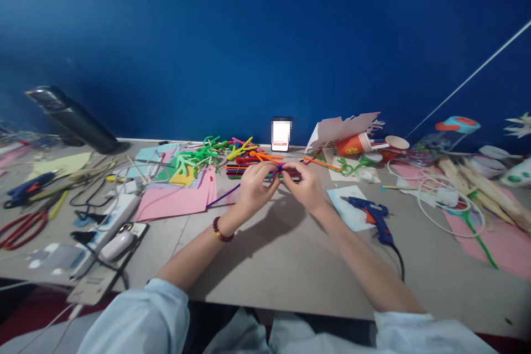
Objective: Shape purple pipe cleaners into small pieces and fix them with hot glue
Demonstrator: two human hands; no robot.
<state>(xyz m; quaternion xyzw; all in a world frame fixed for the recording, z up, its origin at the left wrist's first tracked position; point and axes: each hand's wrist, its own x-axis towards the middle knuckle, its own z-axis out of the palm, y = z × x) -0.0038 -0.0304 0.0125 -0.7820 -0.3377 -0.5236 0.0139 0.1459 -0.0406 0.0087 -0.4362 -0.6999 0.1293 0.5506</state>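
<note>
Above the middle of the table (257,271), toward its back edge, the left hand (254,185) and the right hand (306,185) meet almost fingertip to fingertip, both pinching a purple pipe cleaner (224,196); its worked part sits between the fingers, largely hidden by them, while a loose length runs out past the left hand toward the right edge of the pink paper (174,199); whether that end touches the sheet I cannot tell. Just behind the hands lies a bundle of coloured pipe cleaners (234,171), with a lit phone (281,134) upright against the blue wall (257,44), so room is tight on that side; the widest stretch of tabletop opens between the forearms, under the wrists and down to the front edge. On the right, the blue glue gun (375,213) lies near the right forearm, partly over a pale sheet (348,207), its cord bending toward the front; on the left, the power strip (108,229) slants toward the front edge, well apart from the beaded left wrist.
</note>
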